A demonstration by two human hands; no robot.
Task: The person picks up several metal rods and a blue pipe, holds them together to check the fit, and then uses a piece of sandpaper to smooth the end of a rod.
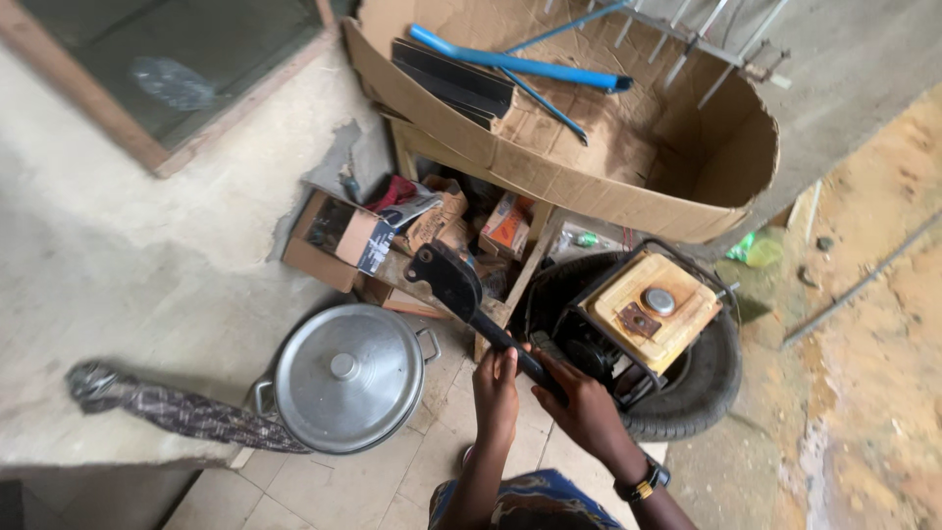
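Between both hands: black cleaver-like tool point(461, 294); left hand point(497, 391) and right hand point(579, 402) clamped on handle; lidded pot point(345, 378) left.

Hands: two, left hand point(497, 391) and right hand point(579, 402), lower centre of the frame
Black long-handled tool point(461, 291): one, centre
Metal pot point(345, 378) with lid: one, lower left of centre
Pot handles: two, one at each side
Large cardboard box point(589, 186): one, upper centre
Blue pipe point(520, 67): one, inside that box
Thin blue rods: two, upper centre
Small cartons: about four, centre left, exact number unclear
Yellow-topped generator point(651, 309): one, right of centre
Rubber tyre point(708, 378): one, under the generator
Folded umbrella point(172, 407): one, lower left
Wristwatch point(643, 483): one, bottom right of centre
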